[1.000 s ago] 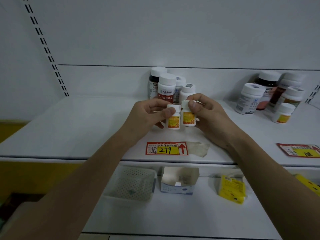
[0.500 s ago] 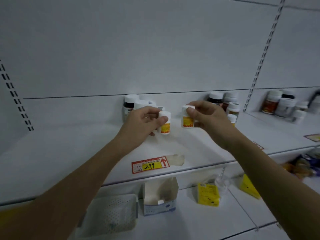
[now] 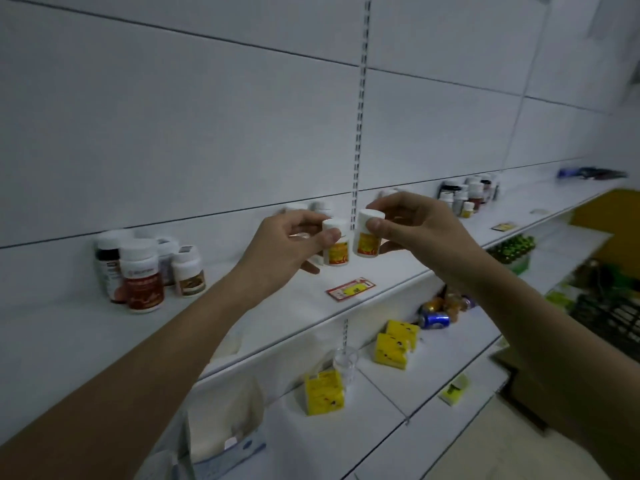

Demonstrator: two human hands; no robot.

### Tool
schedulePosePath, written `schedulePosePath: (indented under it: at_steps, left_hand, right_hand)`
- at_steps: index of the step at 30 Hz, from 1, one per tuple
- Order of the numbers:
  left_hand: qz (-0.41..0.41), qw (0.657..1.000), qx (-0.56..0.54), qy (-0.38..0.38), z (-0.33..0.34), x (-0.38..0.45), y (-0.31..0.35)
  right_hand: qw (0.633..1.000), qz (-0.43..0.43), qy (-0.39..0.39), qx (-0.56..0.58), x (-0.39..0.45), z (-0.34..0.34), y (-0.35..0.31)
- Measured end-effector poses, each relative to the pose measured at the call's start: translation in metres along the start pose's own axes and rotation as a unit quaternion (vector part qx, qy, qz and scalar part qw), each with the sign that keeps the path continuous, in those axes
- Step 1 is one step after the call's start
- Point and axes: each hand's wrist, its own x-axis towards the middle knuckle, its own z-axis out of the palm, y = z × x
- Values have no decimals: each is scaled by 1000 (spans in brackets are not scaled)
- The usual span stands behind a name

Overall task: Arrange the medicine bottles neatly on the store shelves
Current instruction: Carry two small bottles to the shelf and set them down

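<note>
My left hand [image 3: 289,245] pinches a small white bottle with a yellow and red label [image 3: 336,249] by its cap. Beside it, my right hand [image 3: 420,228] pinches a matching small bottle [image 3: 367,241] a little higher. Both bottles hang upright in the air above the white shelf [image 3: 270,306], almost touching. A group of larger medicine bottles [image 3: 145,268] stands on the shelf at the left. Partly hidden behind my hands are more white-capped bottles [image 3: 320,206]. Another cluster of bottles [image 3: 467,195] stands further right along the shelf.
A red and yellow price tag [image 3: 350,288] lies on the shelf below my hands. The lower shelf holds yellow boxes [image 3: 393,344], a clear cup [image 3: 344,363], cans [image 3: 434,318] and an open white box [image 3: 225,434]. A slotted upright [image 3: 360,109] runs up the back panel.
My view has swung to the right along the shelf, so the left bottle group now sits far left. Both hands keep their bottles, which have come closer together again.
</note>
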Motion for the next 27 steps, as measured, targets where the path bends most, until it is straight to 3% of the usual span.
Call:
schedulePosePath:
  at_steps: [8,18,27]
  left_hand:
    - [16,998,0,-65,127,12,26]
    - [8,993,-36,-113,324,16,64]
    - [5,985,-48,-167,427,53,69]
  right_hand:
    - [998,0,40,-41,-69,-117,-2]
    - [988,61,111,-87,-179,-294,-1]
    - [978,55,175,-100,-208,-396,21]
